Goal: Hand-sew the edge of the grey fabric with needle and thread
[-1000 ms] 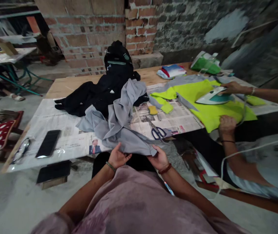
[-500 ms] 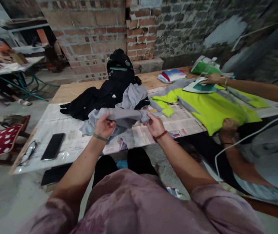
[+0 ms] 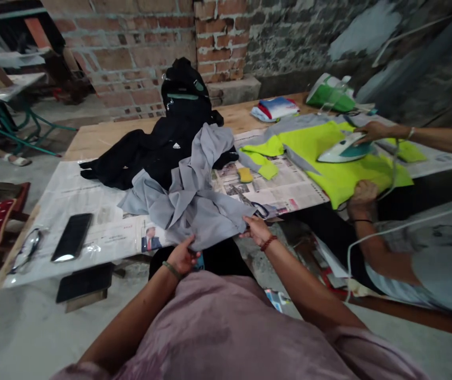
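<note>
A crumpled grey garment (image 3: 194,206) lies across the newspaper-covered table, its near edge drawn out over the table's front. My left hand (image 3: 185,257) pinches that edge near my lap, fingers closed on the cloth. At the garment's right corner, my right hand (image 3: 256,230) grips the fabric between thumb and fingers. Just beyond my right hand lie dark-handled scissors (image 3: 261,209), with a yellow sponge (image 3: 245,174) farther back. The upper part of the grey cloth rests against a black jacket (image 3: 142,150).
On the right, a co-worker's hand moves an iron (image 3: 345,148) over a yellow-green and grey top (image 3: 309,148); its white cord (image 3: 392,227) hangs nearby. A black backpack (image 3: 186,87), folded clothes (image 3: 275,108), a phone (image 3: 72,236) and glasses (image 3: 28,249) are also on the table.
Both my hands have come down and toward me, spreading the grey garment over the front edge. The scissors and sponge now show more fully. The co-worker's iron has shifted right and nearer.
</note>
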The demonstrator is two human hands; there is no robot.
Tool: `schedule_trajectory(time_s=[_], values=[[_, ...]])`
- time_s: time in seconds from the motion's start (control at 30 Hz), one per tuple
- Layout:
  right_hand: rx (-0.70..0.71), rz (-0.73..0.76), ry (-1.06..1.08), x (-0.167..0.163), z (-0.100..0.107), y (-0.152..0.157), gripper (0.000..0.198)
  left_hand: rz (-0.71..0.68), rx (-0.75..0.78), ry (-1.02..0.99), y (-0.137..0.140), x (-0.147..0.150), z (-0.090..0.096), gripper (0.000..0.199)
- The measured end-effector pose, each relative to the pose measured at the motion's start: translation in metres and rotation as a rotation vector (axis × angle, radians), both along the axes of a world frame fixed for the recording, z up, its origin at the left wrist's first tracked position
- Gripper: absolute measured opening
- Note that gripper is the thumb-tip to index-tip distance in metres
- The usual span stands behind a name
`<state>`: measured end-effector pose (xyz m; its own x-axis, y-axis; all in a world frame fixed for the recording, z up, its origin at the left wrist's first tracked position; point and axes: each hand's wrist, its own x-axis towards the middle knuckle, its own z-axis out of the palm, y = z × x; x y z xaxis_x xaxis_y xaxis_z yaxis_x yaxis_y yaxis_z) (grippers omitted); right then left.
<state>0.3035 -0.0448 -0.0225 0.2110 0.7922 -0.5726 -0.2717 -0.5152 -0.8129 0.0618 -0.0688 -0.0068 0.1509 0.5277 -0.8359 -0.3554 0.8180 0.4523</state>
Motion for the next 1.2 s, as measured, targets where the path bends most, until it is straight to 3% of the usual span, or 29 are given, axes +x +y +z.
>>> schedule_trajectory(time_s=[0.13,0.27,0.43,0.53,0.6,0.67,0.77,0.87,1.03,1.13,1.2], values=[[-0.012,0.046,-0.143,0.001,-0.009,-0.008,0.009,-0.099,-0.012,0.060,-0.010,-0.004,-0.006,0.029],[0.034,0.099,-0.426,0.010,-0.024,-0.020,0.021,-0.022,0.010,0.022,-0.019,-0.010,-0.015,0.005],[0.476,-0.009,-1.136,0.044,-0.038,-0.019,0.026,0.121,-0.039,0.027,-0.021,-0.017,-0.028,0.021],[0.596,0.151,-1.322,0.059,-0.039,-0.007,0.037,0.138,-0.031,0.006,-0.020,-0.017,-0.028,0.017],[0.550,0.299,-1.379,0.062,-0.039,0.000,0.039,0.136,0.000,-0.048,-0.019,-0.016,-0.023,0.009],[0.471,0.396,-1.422,0.061,-0.037,0.003,0.037,0.127,0.024,-0.109,-0.020,-0.016,-0.017,0.015],[0.360,0.425,-1.466,0.057,-0.033,0.003,0.039,0.095,0.047,-0.163,-0.022,-0.015,-0.013,0.023],[0.317,0.426,-1.457,0.055,-0.026,-0.003,0.045,0.040,0.045,-0.167,-0.023,-0.013,-0.014,0.012],[0.486,0.264,-1.424,0.044,-0.012,-0.020,0.034,0.035,0.038,-0.171,-0.021,-0.009,-0.020,0.007],[0.617,0.333,-1.350,0.025,-0.006,-0.025,0.038,0.066,0.026,-0.183,-0.019,-0.007,-0.018,0.009],[0.600,0.416,-1.333,0.010,-0.005,-0.022,0.050,0.093,0.025,-0.190,-0.018,-0.006,-0.015,0.011]])
